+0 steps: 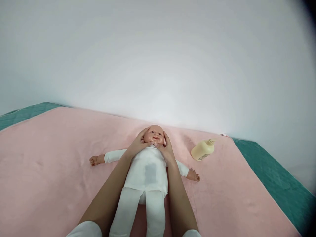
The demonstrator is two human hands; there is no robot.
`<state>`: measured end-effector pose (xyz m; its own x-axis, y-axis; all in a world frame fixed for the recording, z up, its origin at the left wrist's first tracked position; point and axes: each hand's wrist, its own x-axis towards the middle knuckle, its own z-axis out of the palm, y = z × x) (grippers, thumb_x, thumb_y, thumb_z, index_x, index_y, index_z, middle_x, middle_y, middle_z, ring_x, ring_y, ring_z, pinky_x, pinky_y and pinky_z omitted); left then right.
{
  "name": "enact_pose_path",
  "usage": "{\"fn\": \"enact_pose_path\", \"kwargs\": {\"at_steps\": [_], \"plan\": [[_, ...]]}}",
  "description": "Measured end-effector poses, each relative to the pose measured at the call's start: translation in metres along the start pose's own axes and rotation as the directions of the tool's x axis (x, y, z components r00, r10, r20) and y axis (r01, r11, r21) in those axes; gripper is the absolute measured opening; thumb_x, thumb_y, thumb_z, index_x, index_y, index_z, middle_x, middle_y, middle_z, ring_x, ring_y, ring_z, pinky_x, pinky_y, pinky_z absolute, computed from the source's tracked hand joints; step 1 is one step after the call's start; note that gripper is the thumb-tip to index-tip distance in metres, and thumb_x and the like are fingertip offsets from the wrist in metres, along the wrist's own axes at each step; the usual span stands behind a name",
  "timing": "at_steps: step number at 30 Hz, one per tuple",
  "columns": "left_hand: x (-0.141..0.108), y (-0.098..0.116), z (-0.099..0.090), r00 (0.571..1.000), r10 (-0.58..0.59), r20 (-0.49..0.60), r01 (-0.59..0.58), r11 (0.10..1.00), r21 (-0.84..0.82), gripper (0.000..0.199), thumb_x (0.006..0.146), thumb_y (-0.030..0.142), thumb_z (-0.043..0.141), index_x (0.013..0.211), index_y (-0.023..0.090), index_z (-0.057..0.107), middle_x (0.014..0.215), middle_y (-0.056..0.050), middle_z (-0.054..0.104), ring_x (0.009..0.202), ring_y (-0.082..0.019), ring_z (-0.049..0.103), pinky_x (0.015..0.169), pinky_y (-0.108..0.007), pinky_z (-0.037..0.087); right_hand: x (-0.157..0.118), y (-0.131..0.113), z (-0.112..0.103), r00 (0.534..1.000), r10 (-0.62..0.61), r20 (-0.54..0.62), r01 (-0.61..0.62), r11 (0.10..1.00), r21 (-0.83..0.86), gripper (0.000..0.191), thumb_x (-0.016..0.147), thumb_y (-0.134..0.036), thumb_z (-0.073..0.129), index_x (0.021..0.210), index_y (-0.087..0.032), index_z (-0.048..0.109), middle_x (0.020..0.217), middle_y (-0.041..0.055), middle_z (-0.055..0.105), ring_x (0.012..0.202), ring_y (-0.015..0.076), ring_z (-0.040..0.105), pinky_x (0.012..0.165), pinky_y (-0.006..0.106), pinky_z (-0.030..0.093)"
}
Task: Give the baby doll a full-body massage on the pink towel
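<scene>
A baby doll (pixel 155 168) in a white cloth suit lies on its back with arms spread. A grey rectangular patch shows through on its belly. My left hand (pixel 139 143) cups the left side of the doll's head (pixel 155 131), thumb under the chin and fingers along the cheek. On the other side, my right hand (pixel 166 148) curves round the head in the same way, its thumb near the left one below the chin. Both palms are partly hidden against the doll.
A pale yellow pump bottle (pixel 202 150) leans or stands to the right of the doll's outstretched arm. Beneath everything spreads a pink sheet (pixel 61 158), with green quilted cloth (pixel 266 171) showing at both sides. A plain white wall (pixel 153 59) rises behind the doll's head.
</scene>
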<state>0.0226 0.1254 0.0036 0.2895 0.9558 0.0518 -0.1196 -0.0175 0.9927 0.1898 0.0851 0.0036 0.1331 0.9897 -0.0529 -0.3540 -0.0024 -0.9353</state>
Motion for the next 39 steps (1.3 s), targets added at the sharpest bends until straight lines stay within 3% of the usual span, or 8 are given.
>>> {"fn": "enact_pose_path", "kwargs": {"at_steps": [18, 25, 31, 39], "plan": [[-0.002, 0.003, -0.002, 0.998, 0.043, 0.04, -0.044, 0.998, 0.036, 0.103, 0.064, 0.04, 0.085, 0.151, 0.021, 0.032, 0.153, -0.018, 0.038, 0.136, -0.036, 0.044, 0.11, -0.05, 0.041, 0.003, 0.005, -0.004, 0.99, -0.08, 0.115, 0.105, 0.968, -0.227, 0.106, 0.065, -0.045, 0.081, 0.154, -0.028, 0.025, 0.155, 0.007, 0.039, 0.137, 0.0267, 0.048, 0.116, 0.046, 0.039], [-0.007, 0.011, 0.001, 0.999, 0.028, 0.028, -0.029, 0.999, 0.022, 0.107, 0.062, 0.037, 0.086, 0.151, 0.02, 0.029, 0.154, -0.018, 0.037, 0.136, -0.036, 0.045, 0.11, -0.049, 0.042, 0.005, 0.009, -0.008, 0.979, -0.121, 0.163, 0.166, 0.94, -0.297, 0.098, 0.072, -0.047, 0.077, 0.153, -0.026, 0.026, 0.157, 0.006, 0.037, 0.137, 0.0253, 0.047, 0.116, 0.045, 0.039], [-0.003, 0.005, -0.002, 0.998, 0.032, 0.045, -0.034, 0.998, 0.056, 0.105, 0.067, 0.037, 0.083, 0.153, 0.023, 0.024, 0.156, -0.017, 0.033, 0.136, -0.034, 0.045, 0.109, -0.046, 0.044, 0.008, 0.013, -0.01, 0.974, -0.163, 0.155, 0.203, 0.934, -0.294, 0.096, 0.071, -0.045, 0.077, 0.152, -0.026, 0.029, 0.157, 0.0069, 0.037, 0.135, 0.0267, 0.049, 0.114, 0.046, 0.042], [-0.003, 0.002, -0.002, 0.998, 0.042, 0.046, -0.046, 0.995, 0.085, 0.106, 0.067, 0.038, 0.083, 0.154, 0.023, 0.023, 0.157, -0.016, 0.032, 0.14, -0.034, 0.04, 0.114, -0.048, 0.038, 0.007, 0.014, -0.006, 0.979, -0.16, 0.129, 0.192, 0.937, -0.292, 0.099, 0.068, -0.046, 0.08, 0.152, -0.027, 0.032, 0.156, 0.0058, 0.038, 0.135, 0.0273, 0.049, 0.115, 0.046, 0.04]]}}
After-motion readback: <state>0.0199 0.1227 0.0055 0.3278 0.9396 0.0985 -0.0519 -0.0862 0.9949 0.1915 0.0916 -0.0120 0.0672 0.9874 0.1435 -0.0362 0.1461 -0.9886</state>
